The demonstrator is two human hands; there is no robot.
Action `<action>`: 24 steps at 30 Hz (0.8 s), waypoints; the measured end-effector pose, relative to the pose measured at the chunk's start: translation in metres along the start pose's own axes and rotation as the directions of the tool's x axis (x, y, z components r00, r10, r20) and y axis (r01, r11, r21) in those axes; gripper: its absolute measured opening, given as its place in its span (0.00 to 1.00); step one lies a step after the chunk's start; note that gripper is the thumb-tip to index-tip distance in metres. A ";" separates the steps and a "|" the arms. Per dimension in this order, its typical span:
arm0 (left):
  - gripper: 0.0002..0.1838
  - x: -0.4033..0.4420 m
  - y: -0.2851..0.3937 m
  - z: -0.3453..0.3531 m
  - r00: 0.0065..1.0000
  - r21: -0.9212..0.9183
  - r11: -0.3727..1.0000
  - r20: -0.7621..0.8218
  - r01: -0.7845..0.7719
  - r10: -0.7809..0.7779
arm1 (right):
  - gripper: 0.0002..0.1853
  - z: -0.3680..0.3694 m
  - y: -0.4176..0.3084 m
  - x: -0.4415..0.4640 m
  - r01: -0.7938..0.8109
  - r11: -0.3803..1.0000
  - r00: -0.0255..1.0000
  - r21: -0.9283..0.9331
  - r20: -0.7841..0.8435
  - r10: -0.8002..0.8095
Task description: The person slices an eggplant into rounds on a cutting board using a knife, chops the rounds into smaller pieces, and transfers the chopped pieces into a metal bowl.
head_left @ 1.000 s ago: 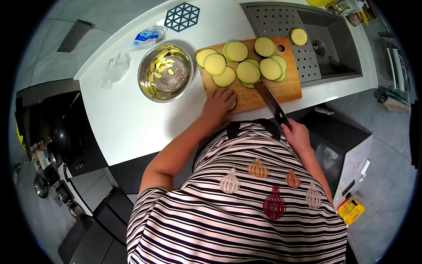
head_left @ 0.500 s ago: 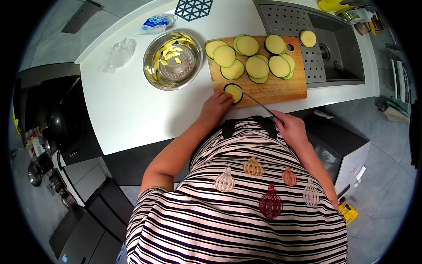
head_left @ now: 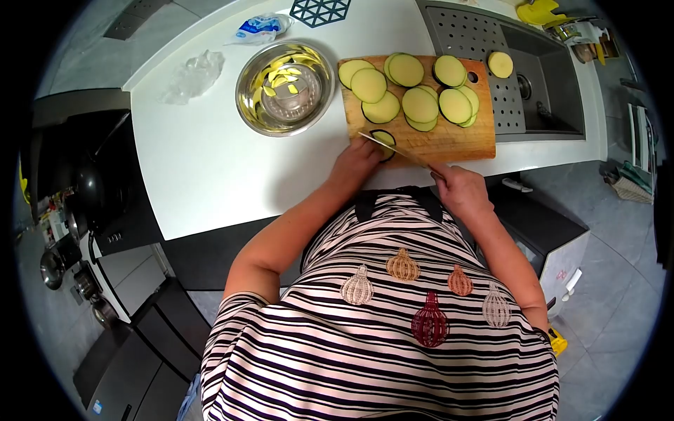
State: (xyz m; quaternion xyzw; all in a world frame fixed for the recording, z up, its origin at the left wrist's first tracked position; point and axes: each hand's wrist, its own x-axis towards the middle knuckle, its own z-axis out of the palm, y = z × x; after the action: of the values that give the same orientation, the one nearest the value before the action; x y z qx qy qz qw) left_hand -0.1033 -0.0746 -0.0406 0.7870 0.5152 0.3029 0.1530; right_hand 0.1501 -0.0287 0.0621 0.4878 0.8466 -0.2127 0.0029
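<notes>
Near the front edge of the wooden cutting board (head_left: 456, 144), my left hand (head_left: 356, 165) has its fingers on a round yellow slice with dark skin (head_left: 385, 143), partly hidden by the fingers and blade. My right hand (head_left: 461, 188) is closed around the handle of a knife (head_left: 399, 149), whose blade lies across that slice, its tip close to my left fingertips. Several pale green round slices (head_left: 420, 105) lie in overlapping groups over the back of the board.
Left of the board stands a metal bowl (head_left: 285, 88) with yellow pieces. Behind and beside it are a blue-and-white packet (head_left: 260, 28), a clear plastic bag (head_left: 194, 76) and a dark trivet (head_left: 319, 11). A thick round piece (head_left: 500, 64) sits on the sink's perforated tray (head_left: 472, 42).
The knife has swung left from the right of the board onto the slice under my left hand. The view has shifted, so the board and bowl appear higher and further right.
</notes>
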 end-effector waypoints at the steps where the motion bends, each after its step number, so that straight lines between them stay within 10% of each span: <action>1: 0.13 0.001 0.000 0.002 1.000 0.000 1.000 0.001 -0.003 0.003 | 0.12 -0.001 -0.001 0.001 0.012 1.000 1.000 -0.016 0.008 -0.012; 24: 0.12 -0.008 0.000 0.010 0.998 0.054 0.998 -0.052 0.029 -0.026 | 0.10 0.011 0.002 0.017 -0.019 0.999 0.976 -0.046 0.214 0.028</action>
State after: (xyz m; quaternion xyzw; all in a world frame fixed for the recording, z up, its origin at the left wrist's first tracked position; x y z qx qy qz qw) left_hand -0.0990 -0.0813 -0.0506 0.7757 0.5379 0.3066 0.1221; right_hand 0.1404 -0.0173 0.0478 0.4718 0.8400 -0.2455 0.1074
